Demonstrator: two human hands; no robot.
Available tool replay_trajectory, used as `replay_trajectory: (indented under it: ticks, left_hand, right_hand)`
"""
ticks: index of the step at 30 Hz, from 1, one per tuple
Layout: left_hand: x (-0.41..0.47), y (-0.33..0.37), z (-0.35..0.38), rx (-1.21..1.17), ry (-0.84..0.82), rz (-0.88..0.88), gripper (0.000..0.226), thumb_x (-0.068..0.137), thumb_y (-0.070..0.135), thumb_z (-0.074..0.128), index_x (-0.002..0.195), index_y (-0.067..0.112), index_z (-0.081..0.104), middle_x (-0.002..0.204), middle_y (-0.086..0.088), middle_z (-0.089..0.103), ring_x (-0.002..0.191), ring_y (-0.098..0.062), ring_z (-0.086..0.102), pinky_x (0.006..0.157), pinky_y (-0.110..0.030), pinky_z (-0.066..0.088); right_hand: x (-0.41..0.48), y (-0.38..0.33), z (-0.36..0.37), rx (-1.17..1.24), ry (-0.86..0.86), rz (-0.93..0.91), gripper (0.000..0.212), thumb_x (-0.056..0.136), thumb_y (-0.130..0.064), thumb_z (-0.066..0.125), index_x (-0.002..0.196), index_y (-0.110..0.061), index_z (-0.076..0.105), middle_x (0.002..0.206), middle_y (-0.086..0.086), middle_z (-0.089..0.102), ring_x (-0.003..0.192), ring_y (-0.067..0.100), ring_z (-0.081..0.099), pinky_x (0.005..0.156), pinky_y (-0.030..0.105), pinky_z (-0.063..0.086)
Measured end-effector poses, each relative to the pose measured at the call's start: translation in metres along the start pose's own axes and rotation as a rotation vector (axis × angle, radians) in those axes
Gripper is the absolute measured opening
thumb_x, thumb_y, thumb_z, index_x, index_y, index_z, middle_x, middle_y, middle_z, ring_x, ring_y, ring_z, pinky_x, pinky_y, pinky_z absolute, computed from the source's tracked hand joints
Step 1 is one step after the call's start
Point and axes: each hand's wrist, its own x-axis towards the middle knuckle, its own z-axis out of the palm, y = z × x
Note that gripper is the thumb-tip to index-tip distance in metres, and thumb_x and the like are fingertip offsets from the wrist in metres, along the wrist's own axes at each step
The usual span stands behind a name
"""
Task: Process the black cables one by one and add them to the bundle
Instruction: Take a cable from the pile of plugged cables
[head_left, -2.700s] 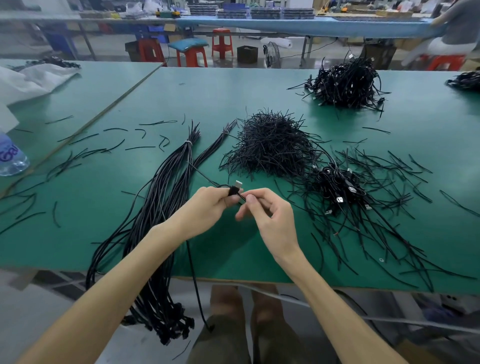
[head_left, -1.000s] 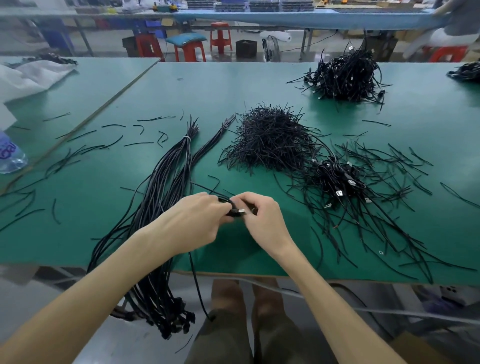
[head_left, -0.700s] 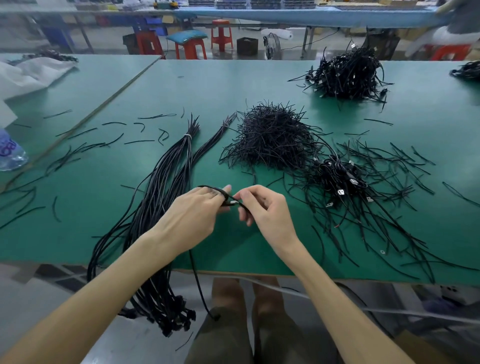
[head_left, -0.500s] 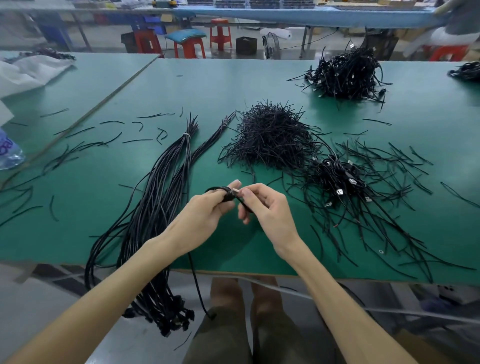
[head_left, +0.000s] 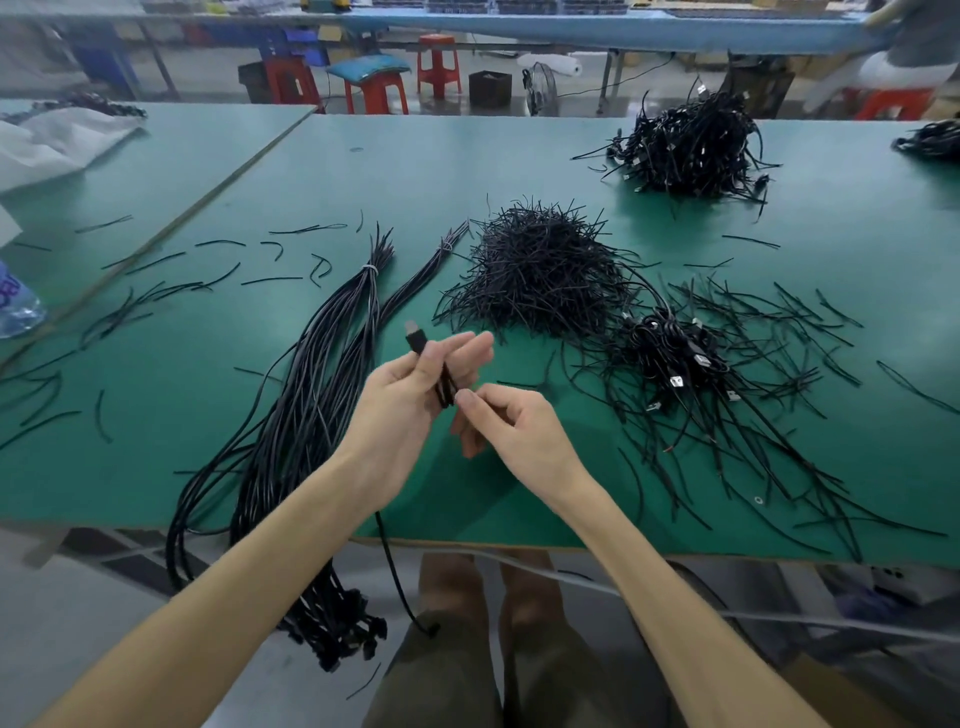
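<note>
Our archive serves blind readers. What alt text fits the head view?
A left hand holds up a black cable while the right hand pinches it, above a green table with a long cable bundle and piles of black ties.

We cannot see how the black cable (head_left: 439, 376) runs inside the left hand (head_left: 402, 410), whose fingers (head_left: 462, 353) cover it. The plastic bottle (head_left: 15, 304) and the far cable heap (head_left: 930, 140) are cut off at the frame's edges. The seated person (head_left: 904, 47) beyond the surface (head_left: 467, 156) is blurred
</note>
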Motion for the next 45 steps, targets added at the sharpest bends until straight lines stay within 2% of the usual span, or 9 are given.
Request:
replay_trajectory:
  ticks: [2, 4, 6, 8, 17, 21, 24, 34, 45]
  left_hand:
    - [0.003, 0.009, -0.001, -0.152, 0.024, -0.011, 0.04, 0.11, 0.023, 0.037, 0.131, -0.003, 0.057, 0.127, -0.01, 0.071, 0.122, -0.021, 0.066, 0.101, -0.028, 0.054]
    - [0.004, 0.02, -0.004, -0.274, 0.054, -0.049, 0.038, 0.11, 0.023, 0.039, 0.112, 0.002, 0.07, 0.1, 0.0, 0.073, 0.091, -0.014, 0.071, 0.084, -0.026, 0.057]
    - [0.003, 0.03, -0.008, -0.338, 0.044, -0.088, 0.039, 0.11, 0.023, 0.043, 0.089, 0.012, 0.075, 0.075, 0.008, 0.056, 0.058, -0.009, 0.051, 0.066, -0.024, 0.052]
    - [-0.002, 0.036, -0.011, -0.314, -0.006, -0.1, 0.034, 0.108, 0.026, 0.043, 0.087, 0.014, 0.066, 0.061, 0.011, 0.038, 0.051, -0.01, 0.031, 0.057, -0.022, 0.041]
    - [-0.01, 0.03, -0.011, -0.169, -0.017, -0.078, 0.036, 0.108, 0.033, 0.041, 0.08, 0.016, 0.056, 0.056, 0.009, 0.027, 0.05, -0.01, 0.026, 0.054, -0.021, 0.036]
    - [-0.008, 0.024, -0.008, -0.18, -0.012, -0.076, 0.036, 0.109, 0.034, 0.039, 0.081, 0.016, 0.052, 0.057, 0.009, 0.027, 0.051, -0.01, 0.029, 0.054, -0.021, 0.038]
    - [-0.004, 0.019, -0.006, -0.181, -0.004, -0.073, 0.035, 0.107, 0.036, 0.04, 0.081, 0.016, 0.053, 0.057, 0.008, 0.028, 0.051, -0.011, 0.028, 0.055, -0.021, 0.038]
    - [0.014, 0.001, -0.004, -0.28, 0.01, -0.107, 0.04, 0.109, 0.036, 0.038, 0.079, 0.016, 0.057, 0.06, 0.006, 0.028, 0.053, -0.012, 0.029, 0.057, -0.022, 0.038]
    - [0.018, -0.013, -0.002, -0.319, 0.036, -0.147, 0.038, 0.106, 0.037, 0.042, 0.08, 0.014, 0.056, 0.059, 0.006, 0.028, 0.051, -0.011, 0.028, 0.055, -0.021, 0.038]
  right_hand:
    - [0.0, 0.001, 0.002, -0.065, 0.01, 0.007, 0.036, 0.102, -0.033, 0.061, 0.075, -0.012, 0.07, 0.063, 0.005, 0.069, 0.061, 0.019, 0.064, 0.073, 0.04, 0.052]
    - [0.001, 0.0, 0.002, -0.098, 0.028, 0.017, 0.038, 0.1, -0.039, 0.061, 0.072, -0.015, 0.069, 0.061, 0.002, 0.066, 0.059, 0.016, 0.06, 0.069, 0.037, 0.048]
    - [0.0, -0.002, 0.001, -0.116, 0.043, 0.02, 0.039, 0.098, -0.044, 0.064, 0.069, -0.018, 0.068, 0.057, -0.002, 0.06, 0.055, 0.011, 0.051, 0.062, 0.032, 0.042]
    - [0.0, -0.003, 0.001, -0.12, 0.052, 0.02, 0.037, 0.095, -0.045, 0.067, 0.067, -0.02, 0.067, 0.053, -0.005, 0.051, 0.052, 0.012, 0.042, 0.056, 0.03, 0.034]
    - [-0.001, -0.003, 0.001, -0.105, 0.073, 0.022, 0.025, 0.091, -0.036, 0.075, 0.072, -0.019, 0.072, 0.052, -0.016, 0.054, 0.05, 0.005, 0.038, 0.054, 0.016, 0.03]
    - [0.001, -0.001, 0.0, -0.131, 0.141, 0.055, 0.011, 0.089, -0.03, 0.078, 0.081, -0.024, 0.072, 0.085, 0.001, 0.068, 0.076, 0.011, 0.058, 0.071, 0.02, 0.042]
    - [0.001, -0.001, 0.002, -0.162, 0.166, 0.031, 0.007, 0.089, -0.023, 0.077, 0.089, -0.028, 0.072, 0.092, -0.005, 0.07, 0.091, 0.009, 0.061, 0.076, 0.015, 0.043]
    - [-0.003, -0.005, 0.002, -0.138, 0.123, -0.016, 0.031, 0.096, -0.013, 0.067, 0.124, -0.024, 0.064, 0.105, -0.002, 0.069, 0.101, 0.007, 0.062, 0.083, 0.021, 0.05]
    - [-0.002, -0.003, 0.003, -0.244, 0.053, 0.012, 0.054, 0.088, -0.017, 0.075, 0.138, -0.016, 0.055, 0.114, -0.002, 0.066, 0.106, 0.007, 0.062, 0.095, 0.025, 0.049]
